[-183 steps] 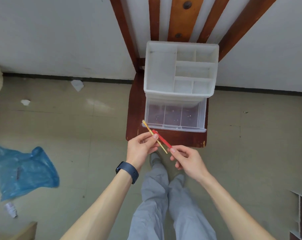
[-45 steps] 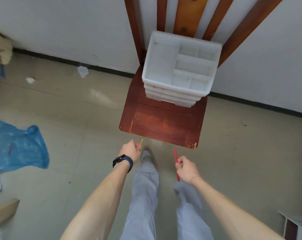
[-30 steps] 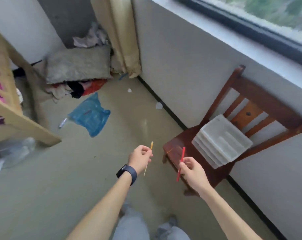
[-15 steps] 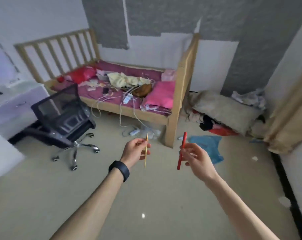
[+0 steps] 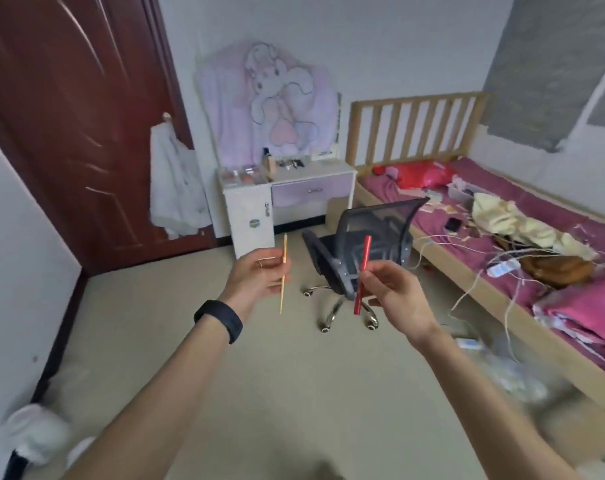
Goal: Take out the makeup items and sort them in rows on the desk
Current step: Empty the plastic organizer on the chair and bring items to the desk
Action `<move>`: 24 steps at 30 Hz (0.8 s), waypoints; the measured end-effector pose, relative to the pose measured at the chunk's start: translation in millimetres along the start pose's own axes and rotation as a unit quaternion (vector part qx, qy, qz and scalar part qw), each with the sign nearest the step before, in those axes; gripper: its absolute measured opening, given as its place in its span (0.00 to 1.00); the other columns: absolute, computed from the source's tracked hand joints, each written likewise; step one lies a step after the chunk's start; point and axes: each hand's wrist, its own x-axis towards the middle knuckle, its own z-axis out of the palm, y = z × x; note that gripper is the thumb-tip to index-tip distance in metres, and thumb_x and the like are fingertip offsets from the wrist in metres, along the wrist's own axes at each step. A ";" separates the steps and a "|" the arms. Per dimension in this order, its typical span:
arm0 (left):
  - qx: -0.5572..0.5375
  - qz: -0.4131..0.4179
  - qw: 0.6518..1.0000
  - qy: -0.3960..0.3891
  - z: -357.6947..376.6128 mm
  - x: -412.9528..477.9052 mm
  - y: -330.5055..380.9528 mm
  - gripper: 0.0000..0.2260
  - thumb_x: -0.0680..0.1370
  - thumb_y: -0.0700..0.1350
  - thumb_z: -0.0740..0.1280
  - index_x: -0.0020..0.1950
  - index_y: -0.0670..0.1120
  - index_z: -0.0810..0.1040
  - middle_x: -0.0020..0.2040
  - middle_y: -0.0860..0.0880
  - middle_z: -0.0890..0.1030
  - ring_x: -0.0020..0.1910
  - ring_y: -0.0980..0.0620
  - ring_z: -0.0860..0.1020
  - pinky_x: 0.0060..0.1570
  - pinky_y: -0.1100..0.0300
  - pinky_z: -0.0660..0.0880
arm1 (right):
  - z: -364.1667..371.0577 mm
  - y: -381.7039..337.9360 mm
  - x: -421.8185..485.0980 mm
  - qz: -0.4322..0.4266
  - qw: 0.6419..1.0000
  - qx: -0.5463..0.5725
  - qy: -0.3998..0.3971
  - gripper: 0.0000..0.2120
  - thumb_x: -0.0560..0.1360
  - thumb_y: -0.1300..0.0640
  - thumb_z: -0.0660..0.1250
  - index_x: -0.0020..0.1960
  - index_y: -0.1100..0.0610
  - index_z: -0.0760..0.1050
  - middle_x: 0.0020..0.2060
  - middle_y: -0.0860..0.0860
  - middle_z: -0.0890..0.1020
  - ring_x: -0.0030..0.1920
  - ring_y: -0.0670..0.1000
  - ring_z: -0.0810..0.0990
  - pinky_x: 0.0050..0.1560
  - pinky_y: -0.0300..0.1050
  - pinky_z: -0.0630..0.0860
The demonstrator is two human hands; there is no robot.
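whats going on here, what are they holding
A person stands in a bedroom with one slim makeup item in each hand. The left hand pinches a thin yellow stick upright, and the right hand pinches a red pencil. They face a small white and lilac desk by the far wall, where other makeup items already lie. An office chair stands between them and the desk, so neither item is set down yet.

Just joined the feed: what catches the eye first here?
Two raised hands, centre frame: the left hand pinches a thin yellow stick, the right hand a red pencil, both upright. Beyond them, a white-and-purple desk against the far wall carries small items, with a black office chair in front.
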 end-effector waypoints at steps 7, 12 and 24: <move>-0.017 0.030 0.995 0.094 -71.0 113.7 24.4 0.10 0.77 0.31 0.69 0.53 0.45 0.80 0.50 0.45 0.84 0.44 0.48 0.82 0.41 0.61 0.82 | 83.0 -2.6 147.3 -0.027 0.995 0.037 -0.086 0.03 0.80 0.57 0.68 0.51 0.56 0.80 0.38 0.50 0.83 0.33 0.44 0.79 0.36 0.42 0.76; -0.030 0.016 0.995 0.097 -81.3 222.2 33.9 0.12 0.76 0.30 0.69 0.54 0.45 0.80 0.52 0.45 0.84 0.48 0.48 0.83 0.50 0.56 0.80 | 112.3 4.5 265.1 -0.022 0.994 0.045 -0.100 0.03 0.79 0.57 0.70 0.51 0.56 0.81 0.37 0.46 0.82 0.34 0.43 0.79 0.44 0.50 0.79; -0.073 -0.028 0.991 0.107 -121.4 464.5 21.7 0.10 0.77 0.31 0.68 0.55 0.41 0.82 0.48 0.45 0.82 0.47 0.48 0.81 0.46 0.61 0.81 | 190.4 38.5 502.6 0.038 0.991 0.048 -0.121 0.06 0.80 0.54 0.68 0.51 0.56 0.79 0.38 0.49 0.83 0.40 0.53 0.83 0.48 0.50 0.81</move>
